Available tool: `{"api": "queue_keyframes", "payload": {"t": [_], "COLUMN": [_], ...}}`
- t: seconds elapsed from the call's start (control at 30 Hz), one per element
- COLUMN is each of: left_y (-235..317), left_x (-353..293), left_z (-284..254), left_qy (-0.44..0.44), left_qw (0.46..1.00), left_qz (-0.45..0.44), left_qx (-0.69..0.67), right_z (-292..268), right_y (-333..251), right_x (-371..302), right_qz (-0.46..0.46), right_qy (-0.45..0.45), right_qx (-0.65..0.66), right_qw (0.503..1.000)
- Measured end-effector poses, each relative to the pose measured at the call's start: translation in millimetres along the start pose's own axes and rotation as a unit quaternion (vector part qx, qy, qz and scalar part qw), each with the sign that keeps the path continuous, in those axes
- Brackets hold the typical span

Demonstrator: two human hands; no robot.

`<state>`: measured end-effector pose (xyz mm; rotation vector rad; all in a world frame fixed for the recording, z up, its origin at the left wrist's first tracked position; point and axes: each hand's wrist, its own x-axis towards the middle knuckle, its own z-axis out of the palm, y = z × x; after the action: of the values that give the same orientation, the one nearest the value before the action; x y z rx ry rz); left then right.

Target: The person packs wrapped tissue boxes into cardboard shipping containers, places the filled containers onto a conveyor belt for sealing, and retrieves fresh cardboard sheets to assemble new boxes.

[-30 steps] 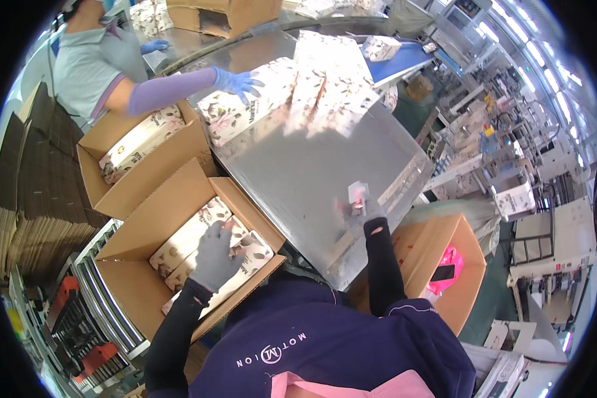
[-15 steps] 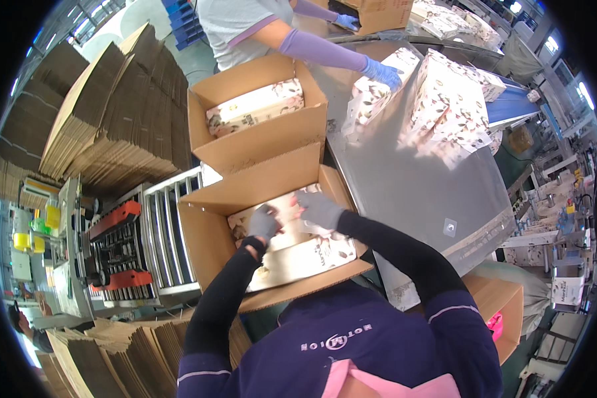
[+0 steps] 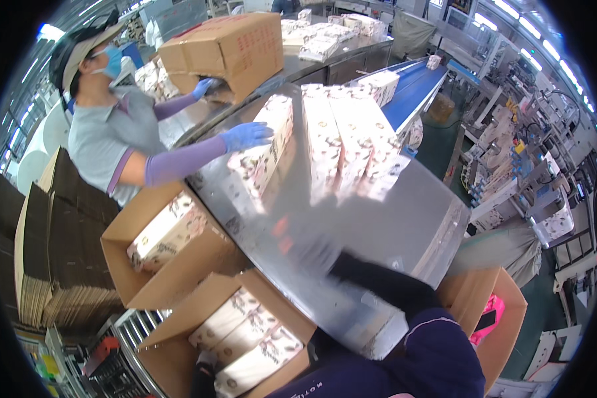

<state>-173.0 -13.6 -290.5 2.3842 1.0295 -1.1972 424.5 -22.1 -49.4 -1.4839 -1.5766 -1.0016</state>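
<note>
In the nearer open cardboard box lie long white packs with a floral print, side by side. My left hand, in a grey glove, is low at the box's left side against the packs; its fingers are hidden. My right hand, also gloved with bare fingertips, is stretched out over the grey metal table, smeared by motion, with nothing seen in it. Beyond it stand several upright floral packs. A co-worker's blue-gloved hand rests on another floral pack.
A second open box holding floral packs sits beyond mine, by a roller conveyor. Flattened cartons are stacked at left. A blue conveyor belt meets the table's far side. At right, a box holds something pink.
My view has swung to the right. My right hand has left the packs in the box and moved out over the table. My left hand has shifted to the box's left side.
</note>
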Motion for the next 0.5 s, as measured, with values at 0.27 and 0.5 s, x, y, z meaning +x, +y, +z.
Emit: {"api": "queue_keyframes", "payload": {"t": [0.27,0.5], "left_y": [29,221], "left_x": [31,-13], "left_z": [-107,-392], "left_qy": [0.184,0.388], "left_qw": [0.970,0.825], "left_qz": [-0.104,0.222], "left_qx": [-0.119,-0.345], "right_z": [-12,-2], "right_y": [407,253], "right_x": [-41,-9], "right_qz": [0.578,0.593], "right_qy": [-0.273,-0.458], "right_qx": [-0.092,0.218], "right_qw": [0.764,0.626]}}
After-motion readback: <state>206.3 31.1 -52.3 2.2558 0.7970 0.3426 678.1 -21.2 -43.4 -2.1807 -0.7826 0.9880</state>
